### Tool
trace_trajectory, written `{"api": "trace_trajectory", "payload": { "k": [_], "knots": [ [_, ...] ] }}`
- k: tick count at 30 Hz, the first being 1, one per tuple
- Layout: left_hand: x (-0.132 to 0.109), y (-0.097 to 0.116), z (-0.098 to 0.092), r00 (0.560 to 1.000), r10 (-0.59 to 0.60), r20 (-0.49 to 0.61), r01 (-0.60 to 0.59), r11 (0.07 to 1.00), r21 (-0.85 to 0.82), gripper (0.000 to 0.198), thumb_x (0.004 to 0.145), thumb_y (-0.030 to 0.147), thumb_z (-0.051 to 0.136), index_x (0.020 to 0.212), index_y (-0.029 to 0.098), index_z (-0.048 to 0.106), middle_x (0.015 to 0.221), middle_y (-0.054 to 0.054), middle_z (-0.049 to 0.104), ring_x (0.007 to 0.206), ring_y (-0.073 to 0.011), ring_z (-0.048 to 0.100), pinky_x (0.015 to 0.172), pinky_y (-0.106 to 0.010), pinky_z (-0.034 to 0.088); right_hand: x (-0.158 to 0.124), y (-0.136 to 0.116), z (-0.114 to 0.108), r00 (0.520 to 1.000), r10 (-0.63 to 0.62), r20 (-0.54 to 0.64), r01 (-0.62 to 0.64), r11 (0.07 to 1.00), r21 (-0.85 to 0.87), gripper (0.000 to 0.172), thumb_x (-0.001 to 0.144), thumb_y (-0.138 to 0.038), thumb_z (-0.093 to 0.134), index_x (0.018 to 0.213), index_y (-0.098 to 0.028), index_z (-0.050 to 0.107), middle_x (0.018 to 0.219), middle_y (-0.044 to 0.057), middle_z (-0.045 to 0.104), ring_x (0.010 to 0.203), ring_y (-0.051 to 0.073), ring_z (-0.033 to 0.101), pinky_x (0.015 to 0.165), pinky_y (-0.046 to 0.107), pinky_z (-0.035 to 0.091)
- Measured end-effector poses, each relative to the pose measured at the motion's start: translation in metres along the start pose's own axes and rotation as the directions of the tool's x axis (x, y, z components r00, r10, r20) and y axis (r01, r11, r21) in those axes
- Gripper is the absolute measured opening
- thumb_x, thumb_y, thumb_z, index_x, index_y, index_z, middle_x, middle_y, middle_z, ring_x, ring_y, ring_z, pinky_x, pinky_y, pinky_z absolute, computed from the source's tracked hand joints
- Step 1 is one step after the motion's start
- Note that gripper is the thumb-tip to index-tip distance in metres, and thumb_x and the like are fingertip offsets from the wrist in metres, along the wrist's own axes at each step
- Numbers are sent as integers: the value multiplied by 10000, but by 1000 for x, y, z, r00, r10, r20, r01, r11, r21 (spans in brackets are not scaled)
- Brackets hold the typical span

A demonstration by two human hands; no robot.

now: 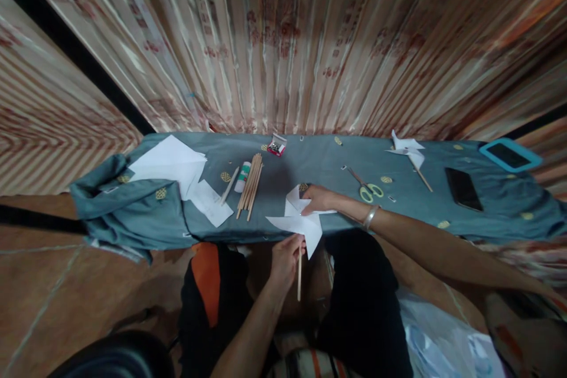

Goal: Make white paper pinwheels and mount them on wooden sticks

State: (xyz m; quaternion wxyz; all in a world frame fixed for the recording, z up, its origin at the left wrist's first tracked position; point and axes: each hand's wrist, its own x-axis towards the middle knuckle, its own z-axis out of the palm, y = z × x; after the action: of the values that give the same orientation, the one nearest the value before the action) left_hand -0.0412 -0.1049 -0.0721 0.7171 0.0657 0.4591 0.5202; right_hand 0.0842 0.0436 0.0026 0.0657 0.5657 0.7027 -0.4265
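A white paper pinwheel (pixel 305 225) lies at the table's front edge, its pointed blades spread out. Below it a thin wooden stick (pixel 299 277) hangs past the edge over my lap. My left hand (pixel 287 257) is closed around the upper part of this stick, just under the blades. From the right, my right hand (pixel 316 198) reaches over the pinwheel, with its thumb pressing near the centre and the other fingers behind the paper. The underside of the paper, where the stick meets it, is hidden.
Left of my hands lie wooden sticks (pixel 251 186), a glue stick (pixel 243 177), a pencil-like rod (pixel 229 186) and white paper sheets (pixel 168 162). A small box of pins (pixel 277 145) stands behind. Rightward are scissors (pixel 367 188), another pinwheel (pixel 408 147), a phone (pixel 463 189) and a blue-framed tablet (pixel 510 155).
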Motion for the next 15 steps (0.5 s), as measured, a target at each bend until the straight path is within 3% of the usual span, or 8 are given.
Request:
{"api": "trace_trajectory", "payload": {
  "k": [6,15],
  "knots": [
    [-2,2,0,999,-32,0,32,999,-26,334,413,280,911,671,124,767,663,-54,710,589,-100,598,598,-213,464,0,-12,-9,998,3,56,9,976,-218,153,602,-271,781,700,-160,738,638,-16,613,636,141,540,541,221,352],
    [3,2,-1,998,-55,-20,54,998,-13,333,401,258,911,656,108,758,632,-55,698,558,-101,596,559,-213,463,3,-19,-12,990,56,128,-15,954,-300,228,656,-273,754,831,-127,761,736,14,672,652,145,556,535,217,373]
  ]
}}
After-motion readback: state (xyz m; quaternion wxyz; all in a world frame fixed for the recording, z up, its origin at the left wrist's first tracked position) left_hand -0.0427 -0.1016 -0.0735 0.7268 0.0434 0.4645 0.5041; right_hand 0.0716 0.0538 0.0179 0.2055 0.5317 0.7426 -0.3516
